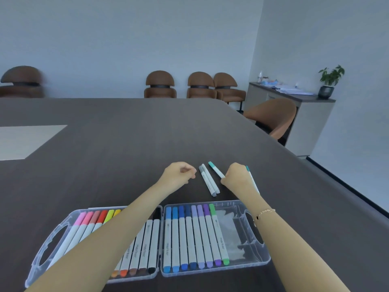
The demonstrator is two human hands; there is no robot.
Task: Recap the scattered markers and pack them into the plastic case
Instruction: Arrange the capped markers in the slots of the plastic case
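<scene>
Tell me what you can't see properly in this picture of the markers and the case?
- Head view: the left arm covers the middle markers in the left half of the plastic case, so their colours are hidden.
- The right hand hides the lower end of the mint marker and part of the teal marker behind it.
- Whether the left hand pinches anything: too small to tell.
- Sideboard clutter: blurred.

A large dark wood-grain table fills the foreground, with a pale inset panel at nine o'clock. Brown chairs line the plain pale wall at twelve. At two o'clock a grey sideboard carries a potted plant and papers.
</scene>
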